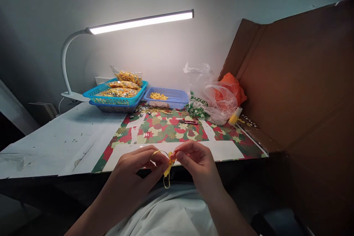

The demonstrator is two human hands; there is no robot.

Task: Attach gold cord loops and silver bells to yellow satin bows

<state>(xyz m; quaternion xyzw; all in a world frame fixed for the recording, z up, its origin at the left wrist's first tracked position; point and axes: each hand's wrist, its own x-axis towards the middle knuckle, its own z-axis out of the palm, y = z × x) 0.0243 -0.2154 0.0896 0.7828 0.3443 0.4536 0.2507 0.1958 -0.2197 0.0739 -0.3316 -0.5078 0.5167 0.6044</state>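
Observation:
Both of my hands meet just below the table's front edge, over my lap. My left hand (138, 167) and my right hand (193, 160) each pinch a thin yellow ribbon (167, 166). The ribbon forms a loop between the fingertips, and a short tail hangs down from the pinch. Fingers of both hands are closed on it.
A patterned red-green mat (166, 129) covers the table's middle. Behind it stand a blue basket (116, 97) with yellow packets, a smaller blue tray (166, 97), plastic bags (215, 99), a yellow spool (235, 117) and red scissors (188, 121). A lamp (138, 22) hangs overhead; brown cardboard (290, 81) walls the right.

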